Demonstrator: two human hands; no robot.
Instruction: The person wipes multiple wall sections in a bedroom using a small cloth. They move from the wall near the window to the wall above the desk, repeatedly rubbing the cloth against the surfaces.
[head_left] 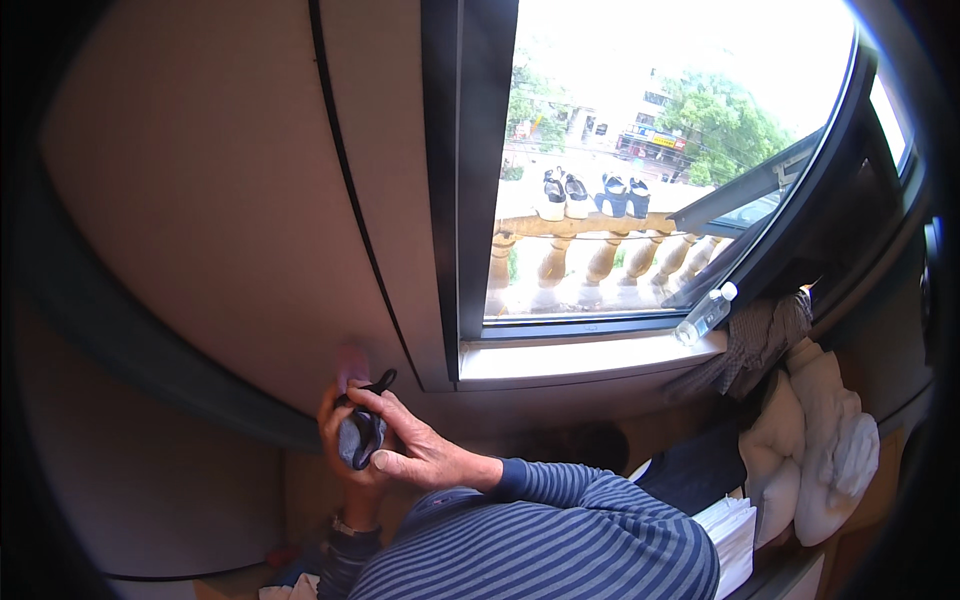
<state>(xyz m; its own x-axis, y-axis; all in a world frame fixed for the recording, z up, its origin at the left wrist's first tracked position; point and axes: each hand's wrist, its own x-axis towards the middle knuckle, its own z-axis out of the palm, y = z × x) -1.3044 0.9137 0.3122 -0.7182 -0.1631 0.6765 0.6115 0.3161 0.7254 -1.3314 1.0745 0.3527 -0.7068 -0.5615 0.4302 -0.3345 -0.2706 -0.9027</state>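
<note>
In front of my body, both hands are closed around a small grey cloth item with black edging (350,442). A black loop or strap sticks up from it between the fingers. My left hand (345,480) wraps it from the left and below, partly hidden behind it. My right hand (425,450) grips it from the right, with the thumb and fingers on its black edge. The item's exact kind is hard to make out. Just above the hands, a blurred pinkish patch (352,364) shows against the beige panel (240,220).
An open window (650,180) with a dark frame fills the upper right, above a white sill (570,355). A clear plastic bottle (706,314) leans there beside a checked cloth (765,335). Pale cushions or bedding (800,440) lie at right. Two pairs of shoes (595,196) stand on the balustrade outside.
</note>
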